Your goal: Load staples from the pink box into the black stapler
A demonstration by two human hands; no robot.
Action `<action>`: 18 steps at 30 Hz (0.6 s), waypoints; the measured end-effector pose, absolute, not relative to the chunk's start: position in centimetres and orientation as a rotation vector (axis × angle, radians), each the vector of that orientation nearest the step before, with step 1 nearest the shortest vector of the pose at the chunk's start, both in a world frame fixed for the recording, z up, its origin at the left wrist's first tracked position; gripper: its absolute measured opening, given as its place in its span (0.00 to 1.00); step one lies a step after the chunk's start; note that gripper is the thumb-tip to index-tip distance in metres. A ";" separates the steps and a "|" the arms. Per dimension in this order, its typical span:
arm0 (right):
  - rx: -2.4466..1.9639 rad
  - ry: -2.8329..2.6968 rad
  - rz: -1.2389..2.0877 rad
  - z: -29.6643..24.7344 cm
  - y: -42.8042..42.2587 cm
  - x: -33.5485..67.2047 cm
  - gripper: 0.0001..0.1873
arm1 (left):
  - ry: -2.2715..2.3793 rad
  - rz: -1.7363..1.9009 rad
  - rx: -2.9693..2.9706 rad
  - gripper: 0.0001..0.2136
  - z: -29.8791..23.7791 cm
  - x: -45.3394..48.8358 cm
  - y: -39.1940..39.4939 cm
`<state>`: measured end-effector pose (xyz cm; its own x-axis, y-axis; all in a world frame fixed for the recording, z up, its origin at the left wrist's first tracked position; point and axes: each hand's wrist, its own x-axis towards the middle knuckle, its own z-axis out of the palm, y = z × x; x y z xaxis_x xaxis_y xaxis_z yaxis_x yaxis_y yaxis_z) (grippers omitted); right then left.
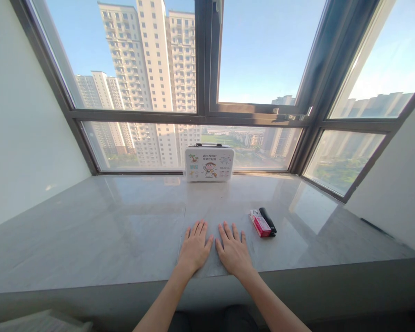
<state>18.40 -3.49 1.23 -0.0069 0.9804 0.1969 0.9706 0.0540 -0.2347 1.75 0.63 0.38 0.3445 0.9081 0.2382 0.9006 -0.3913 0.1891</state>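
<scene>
My left hand (194,246) and my right hand (232,249) lie flat, palms down, side by side on a grey marble window sill (107,230). Both have their fingers stretched out and hold nothing. Just to the right of my right hand lies a small red and white box (259,223) with a black stapler-like object (268,220) against its far side. A white case (209,163) with a cartoon picture and a handle stands upright at the back, against the window.
A large bay window (204,110) with dark frames surrounds the sill on the far and right sides. A white wall (24,138) closes the left. The sill's front edge (297,272) runs just below my wrists.
</scene>
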 end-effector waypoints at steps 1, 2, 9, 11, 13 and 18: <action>-1.973 -2.032 0.044 1.2 -3.5 18.4 0.33 | 1.721 0.484 2.557 0.29 0.3 1.7 0.6; -1.976 -2.030 0.042 1.2 -3.5 18.4 0.33 | 1.719 0.492 2.561 0.29 0.3 1.7 0.6; -1.969 -2.027 0.041 1.3 -3.5 18.3 0.33 | 1.705 0.511 2.578 0.29 0.1 1.6 0.7; -1.971 -2.030 0.049 1.3 -3.5 18.3 0.32 | 1.708 0.500 2.570 0.29 0.1 1.6 0.7; -1.978 -2.027 0.052 1.4 -3.5 18.3 0.32 | 1.709 0.497 2.565 0.29 0.1 1.6 0.7; -2.000 -2.025 0.074 1.6 -3.5 18.2 0.33 | 1.705 0.509 2.562 0.29 0.0 1.6 0.7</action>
